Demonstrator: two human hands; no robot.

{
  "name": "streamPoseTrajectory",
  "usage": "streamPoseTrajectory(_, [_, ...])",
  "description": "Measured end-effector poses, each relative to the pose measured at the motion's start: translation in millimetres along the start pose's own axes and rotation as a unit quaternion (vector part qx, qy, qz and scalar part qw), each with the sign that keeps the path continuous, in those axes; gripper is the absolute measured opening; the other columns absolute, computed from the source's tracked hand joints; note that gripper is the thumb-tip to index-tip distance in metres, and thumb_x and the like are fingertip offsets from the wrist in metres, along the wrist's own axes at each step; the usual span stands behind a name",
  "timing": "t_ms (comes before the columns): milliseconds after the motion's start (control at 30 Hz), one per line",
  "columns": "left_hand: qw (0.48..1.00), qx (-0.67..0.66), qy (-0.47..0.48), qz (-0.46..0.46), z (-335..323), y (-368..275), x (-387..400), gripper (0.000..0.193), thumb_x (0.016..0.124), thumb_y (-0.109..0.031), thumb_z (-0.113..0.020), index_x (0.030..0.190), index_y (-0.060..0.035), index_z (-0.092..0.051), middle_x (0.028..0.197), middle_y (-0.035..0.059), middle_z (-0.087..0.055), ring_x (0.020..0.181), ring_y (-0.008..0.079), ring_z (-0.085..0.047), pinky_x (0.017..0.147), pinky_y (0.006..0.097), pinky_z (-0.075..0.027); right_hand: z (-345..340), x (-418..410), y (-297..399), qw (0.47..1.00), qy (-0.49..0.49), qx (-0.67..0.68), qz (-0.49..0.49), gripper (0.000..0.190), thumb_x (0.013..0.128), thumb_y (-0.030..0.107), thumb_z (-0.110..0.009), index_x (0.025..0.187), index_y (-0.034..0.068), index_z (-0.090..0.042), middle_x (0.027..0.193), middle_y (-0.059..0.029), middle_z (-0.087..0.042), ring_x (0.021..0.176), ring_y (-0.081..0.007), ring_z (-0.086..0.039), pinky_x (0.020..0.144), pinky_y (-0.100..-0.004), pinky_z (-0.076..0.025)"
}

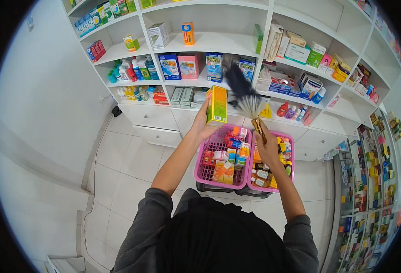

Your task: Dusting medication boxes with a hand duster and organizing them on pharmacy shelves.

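Note:
My left hand (pixel 201 119) holds a green and orange carton (pixel 217 105) upright above the left pink basket. In my right hand (pixel 266 141) is the handle of a feather duster (pixel 243 85), whose dark feathers, partly blurred, reach up to the left in front of the shelves. Beneath my hands stand two pink plastic baskets side by side. The left basket (pixel 197 163) holds small boxes, red, white, orange and blue. Bottles and boxes fill the right basket (pixel 292 146), partly hidden by my right forearm.
A white shelf unit (pixel 207 36) with boxes and bottles stands ahead, with drawers (pixel 146 117) below, one partly pulled out. Glass shelves of medicine boxes (pixel 371 163) line the right side. A cable (pixel 94 174) runs along the floor by the left wall.

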State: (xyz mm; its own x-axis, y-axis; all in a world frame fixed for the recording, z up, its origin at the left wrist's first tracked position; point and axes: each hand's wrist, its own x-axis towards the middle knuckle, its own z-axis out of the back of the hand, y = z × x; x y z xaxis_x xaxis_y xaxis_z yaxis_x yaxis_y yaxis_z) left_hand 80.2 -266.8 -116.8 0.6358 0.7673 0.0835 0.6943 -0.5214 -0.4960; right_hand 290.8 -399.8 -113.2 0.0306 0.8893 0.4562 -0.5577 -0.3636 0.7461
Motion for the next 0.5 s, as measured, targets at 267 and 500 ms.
streamPoseTrajectory(267, [0.996, 0.065, -0.051, -0.033, 10, -35, 13, 0.046, 0.094, -0.043, -0.044, 0.123, -0.0089, -0.049, 0.110, 0.0074, -0.059, 0.098, 0.0204, -0.059, 0.088, 0.0393, -0.048, -31, 30, 5, 0.999, 0.011, -0.017, 0.040, 0.045, 0.088, 0.012, -0.054, 0.132, 0.007, -0.045, 0.070, -0.0166, -0.057, 0.052, -0.0210, -0.052, 0.052, -0.0305, -0.042])
streamPoseTrajectory(500, [0.987, 0.133, -0.085, -0.037, 16, -102, 29, 0.046, 0.093, -0.047, -0.044, 0.125, -0.0139, -0.048, 0.110, 0.0070, -0.058, 0.099, 0.0207, -0.057, 0.084, 0.0408, -0.047, -63, 102, 16, 0.998, -0.043, -0.039, 0.005, 0.039, 0.089, 0.011, -0.054, 0.125, 0.001, -0.046, 0.080, -0.0209, -0.061, 0.062, -0.0264, -0.057, 0.060, -0.0336, -0.045])
